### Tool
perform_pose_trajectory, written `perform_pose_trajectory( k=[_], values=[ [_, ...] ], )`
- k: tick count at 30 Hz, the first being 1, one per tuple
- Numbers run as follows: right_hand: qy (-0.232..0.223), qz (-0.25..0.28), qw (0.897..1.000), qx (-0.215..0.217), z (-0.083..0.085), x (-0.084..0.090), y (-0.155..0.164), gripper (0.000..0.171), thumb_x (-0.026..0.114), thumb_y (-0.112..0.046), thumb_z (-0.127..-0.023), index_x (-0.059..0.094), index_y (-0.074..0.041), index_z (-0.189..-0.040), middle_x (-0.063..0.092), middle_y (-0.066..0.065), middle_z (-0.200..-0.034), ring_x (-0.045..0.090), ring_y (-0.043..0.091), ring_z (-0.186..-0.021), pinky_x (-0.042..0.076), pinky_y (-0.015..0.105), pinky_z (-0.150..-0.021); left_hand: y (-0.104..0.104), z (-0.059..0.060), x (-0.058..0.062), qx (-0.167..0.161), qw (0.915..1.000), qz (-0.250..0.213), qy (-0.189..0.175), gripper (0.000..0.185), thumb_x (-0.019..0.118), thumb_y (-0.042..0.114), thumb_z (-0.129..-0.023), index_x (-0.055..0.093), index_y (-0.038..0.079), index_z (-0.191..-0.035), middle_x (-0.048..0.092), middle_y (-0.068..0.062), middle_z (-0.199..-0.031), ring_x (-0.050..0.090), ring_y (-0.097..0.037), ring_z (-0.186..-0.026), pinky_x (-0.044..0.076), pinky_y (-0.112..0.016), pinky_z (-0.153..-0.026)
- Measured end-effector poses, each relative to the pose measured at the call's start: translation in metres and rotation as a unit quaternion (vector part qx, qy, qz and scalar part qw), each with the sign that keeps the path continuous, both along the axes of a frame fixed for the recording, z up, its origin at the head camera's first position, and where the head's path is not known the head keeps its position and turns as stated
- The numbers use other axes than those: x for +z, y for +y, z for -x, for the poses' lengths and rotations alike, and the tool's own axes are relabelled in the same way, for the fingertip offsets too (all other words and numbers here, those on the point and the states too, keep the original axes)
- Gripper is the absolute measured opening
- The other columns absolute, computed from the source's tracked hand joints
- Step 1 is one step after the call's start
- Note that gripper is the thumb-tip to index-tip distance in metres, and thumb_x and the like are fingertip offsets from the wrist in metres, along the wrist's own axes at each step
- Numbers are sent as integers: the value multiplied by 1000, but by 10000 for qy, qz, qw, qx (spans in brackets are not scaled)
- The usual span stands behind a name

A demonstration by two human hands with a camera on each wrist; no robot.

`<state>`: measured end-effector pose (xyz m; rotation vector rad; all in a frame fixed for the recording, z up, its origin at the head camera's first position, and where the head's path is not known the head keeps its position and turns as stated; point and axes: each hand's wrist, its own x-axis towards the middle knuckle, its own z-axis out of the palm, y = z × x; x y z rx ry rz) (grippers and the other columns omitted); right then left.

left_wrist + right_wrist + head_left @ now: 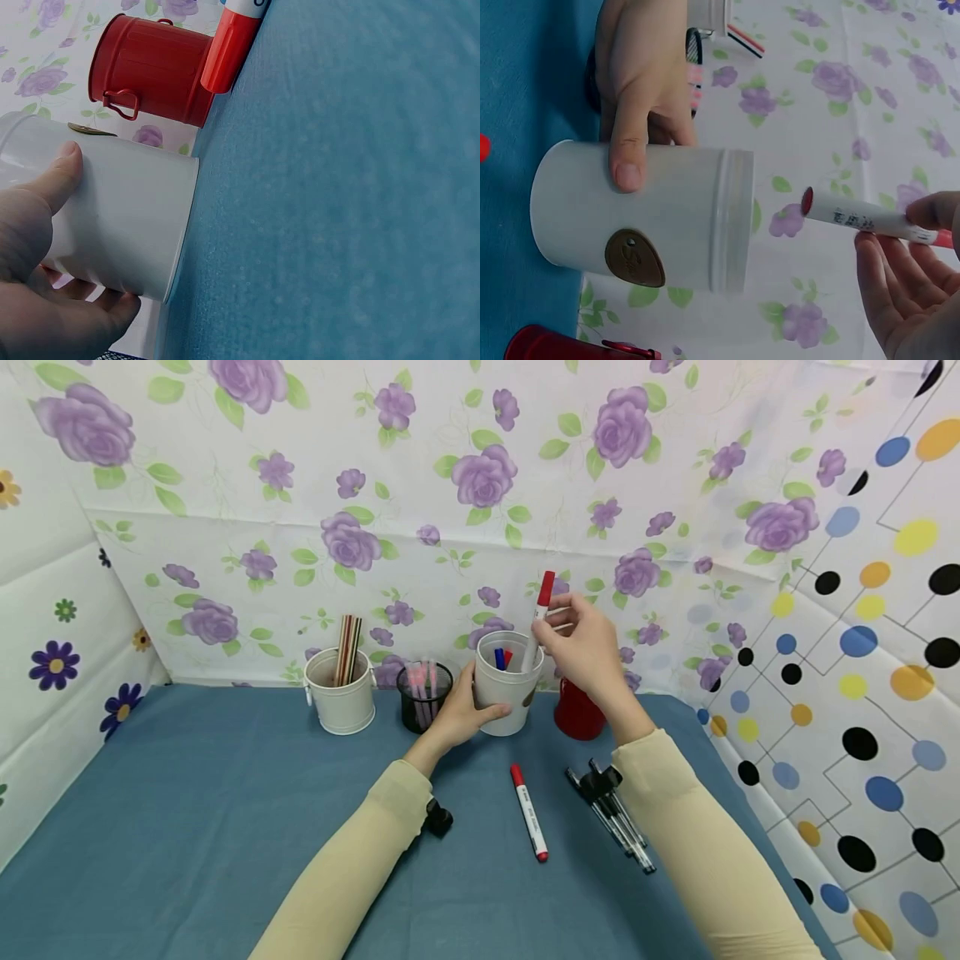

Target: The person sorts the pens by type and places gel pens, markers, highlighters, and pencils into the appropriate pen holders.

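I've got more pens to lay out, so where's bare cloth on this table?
Free: the blue cloth left of the left arm, before the white bucket. Crowded: between the arms, the red marker and black pens.

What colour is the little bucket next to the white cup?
Red; the bucket shows best in the left wrist view.

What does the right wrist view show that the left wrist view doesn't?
Only right wrist: the right hand pinching a marker near the cup's mouth, and the cup's brown badge. Only left wrist: a red marker cap on the blue cloth. Both: the left hand gripping the white cup, and the red bucket.
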<state>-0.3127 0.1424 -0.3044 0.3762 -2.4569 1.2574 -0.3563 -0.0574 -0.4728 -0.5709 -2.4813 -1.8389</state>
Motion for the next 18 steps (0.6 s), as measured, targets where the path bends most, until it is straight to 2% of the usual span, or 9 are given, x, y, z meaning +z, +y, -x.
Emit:
perform_pose_trajectory(
  k=[4,7,12,18],
  values=[
    [269,26,9996,-112,15,-4,-8,36,73,-23,-100,65,-4,-129,76,15,-110,75,30,-93,64,44,-83,0,0,0,0,10000,32,-37,103,85,32,-94,17,19,-170,37,-12,-162,42,-30,-148,35,-54,-124],
    [344,-44,9993,-110,26,-11,-15,35,74,-21,-100,65,-3,-128,76,17,-109,75,32,-94,63,47,-88,0,0,1,-5,10000,26,-51,101,85,32,-94,18,19,-170,37,-12,-162,42,-30,-148,35,-54,-124],
    [233,-124,9996,-85,39,-28,-24,32,73,-18,-100,66,-2,-126,77,18,-108,75,32,-94,63,46,-88,-1,0,2,-31,10000,2,-14,102,85,30,-95,18,18,-170,37,-13,-162,41,-33,-149,34,-56,-123],
    [-48,-159,9999,-13,45,-47,-25,30,72,-18,-101,65,-2,-126,75,18,-109,74,32,-97,63,47,-90,1,2,0,-16,10000,54,-9,101,85,31,-95,18,18,-169,38,-12,-161,42,-31,-148,35,-54,-124]
  ],
)
